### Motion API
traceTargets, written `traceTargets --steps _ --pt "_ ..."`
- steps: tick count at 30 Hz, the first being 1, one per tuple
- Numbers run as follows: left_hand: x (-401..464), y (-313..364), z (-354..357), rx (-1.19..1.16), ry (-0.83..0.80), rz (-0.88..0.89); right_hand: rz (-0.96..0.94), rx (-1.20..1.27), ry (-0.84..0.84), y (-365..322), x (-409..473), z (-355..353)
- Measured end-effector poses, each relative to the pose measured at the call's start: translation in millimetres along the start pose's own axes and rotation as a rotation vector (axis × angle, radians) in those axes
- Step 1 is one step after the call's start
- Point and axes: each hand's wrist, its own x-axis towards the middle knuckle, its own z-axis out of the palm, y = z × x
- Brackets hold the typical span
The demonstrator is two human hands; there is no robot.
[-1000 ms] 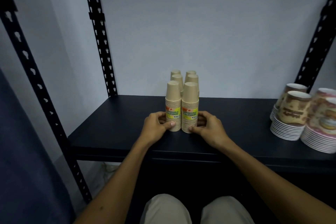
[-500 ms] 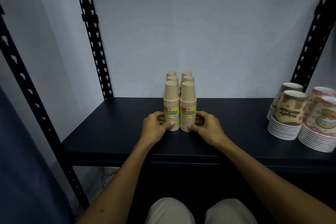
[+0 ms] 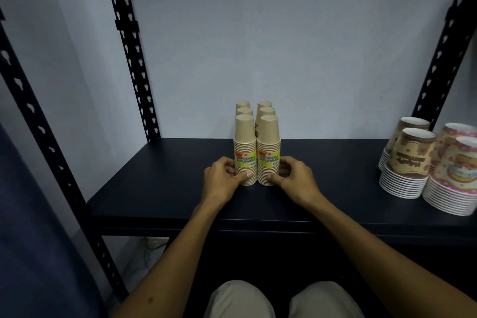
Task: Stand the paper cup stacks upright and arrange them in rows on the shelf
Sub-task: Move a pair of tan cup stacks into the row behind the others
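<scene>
Two front cup stacks (image 3: 256, 152) upright, touching, left hand (image 3: 222, 180) and right hand (image 3: 296, 180) gripping bases

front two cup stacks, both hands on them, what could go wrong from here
1. The left hand and right hand grip the front left stack and front right stack only near their bases; a hard nudge could tip these tall stacks.
2. Four more stacks stand close behind; one toppling backward would likely knock the rows down.
3. The front pair stands nearer the shelf's front edge than the rest, so pulling forward risks a fall.
</scene>
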Motion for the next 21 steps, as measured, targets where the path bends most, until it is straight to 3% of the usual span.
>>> traceTargets --steps 21 --pt "-4.3 3.6 -5.4 -0.042 -0.038 0.02 0.041 0.085 -0.021 3.0 2.8 -0.6"
